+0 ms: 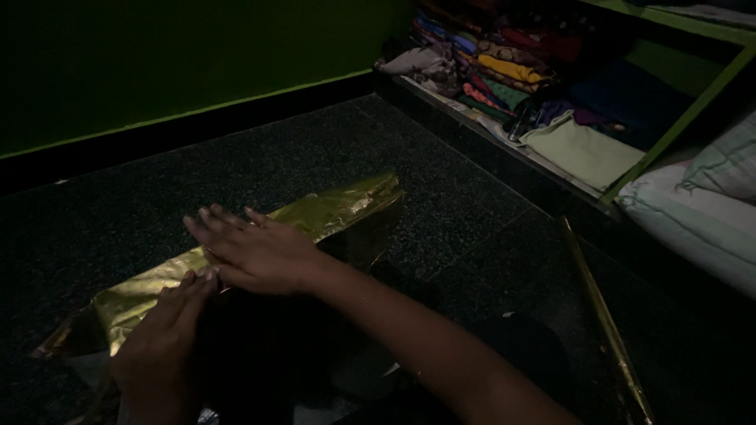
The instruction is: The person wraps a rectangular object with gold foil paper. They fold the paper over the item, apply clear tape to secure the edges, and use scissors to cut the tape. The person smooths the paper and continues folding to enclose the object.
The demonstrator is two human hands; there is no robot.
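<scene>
Two bare hands work on a sheet of gold wrapping foil [236,256] spread over the dark speckled floor [441,197]. Nearest the camera, the left hand [161,342] rests on the foil's near edge, fingers extended and together, gripping nothing. Just beyond it, the right hand [256,252] lies palm down across the foil's middle, fingers straight and slightly spread, pressing rather than grasping. The foil runs diagonally from lower left to a crumpled end at upper right, and appears folded over something long beneath it. The step in hand is judged to be smoothing or creasing a fold; the next move would call for steady flat pressure along the crease so the foil neither springs back nor tears. To the right, a thin gold roll [606,315] lies on the floor, well apart from the hands. Farther off, a green shelf [693,102] holds stacked folded fabrics [504,71], with pillows [701,212] beside it. Dim light hides whatever the foil covers; the dark mass under the forearms cannot be identified, and the roll's lower end is cut off.
</scene>
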